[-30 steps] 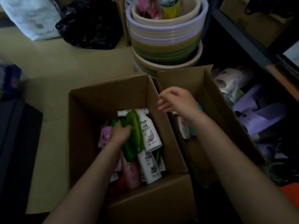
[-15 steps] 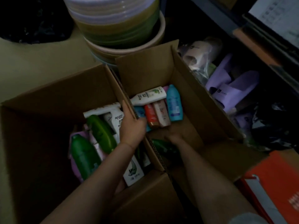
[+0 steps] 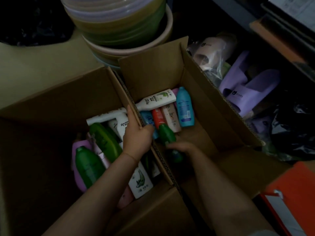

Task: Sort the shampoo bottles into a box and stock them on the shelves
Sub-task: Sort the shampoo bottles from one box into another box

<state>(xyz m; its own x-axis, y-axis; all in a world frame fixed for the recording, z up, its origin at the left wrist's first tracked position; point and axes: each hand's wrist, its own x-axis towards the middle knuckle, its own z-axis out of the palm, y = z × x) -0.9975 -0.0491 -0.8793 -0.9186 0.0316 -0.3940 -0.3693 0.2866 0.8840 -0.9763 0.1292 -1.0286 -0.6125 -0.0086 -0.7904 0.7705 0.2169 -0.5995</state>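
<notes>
The right hand (image 3: 183, 147) has its grip clamped on a green bottle (image 3: 166, 136), low inside the right box (image 3: 213, 106), just beside the row of bottles (image 3: 170, 114) there. The left hand (image 3: 138, 138) is curled over the wall between this box and the left box (image 3: 51, 106), thumb on the right side

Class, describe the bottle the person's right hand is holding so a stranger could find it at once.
Start at the right-hand cardboard box, beside the stacked basins. Along its far side lies a row of bottles; nearer the person, the right hand grips a green bottle. It is the only green bottle in that box; its neighbours are white, blue, red and pink.
</notes>
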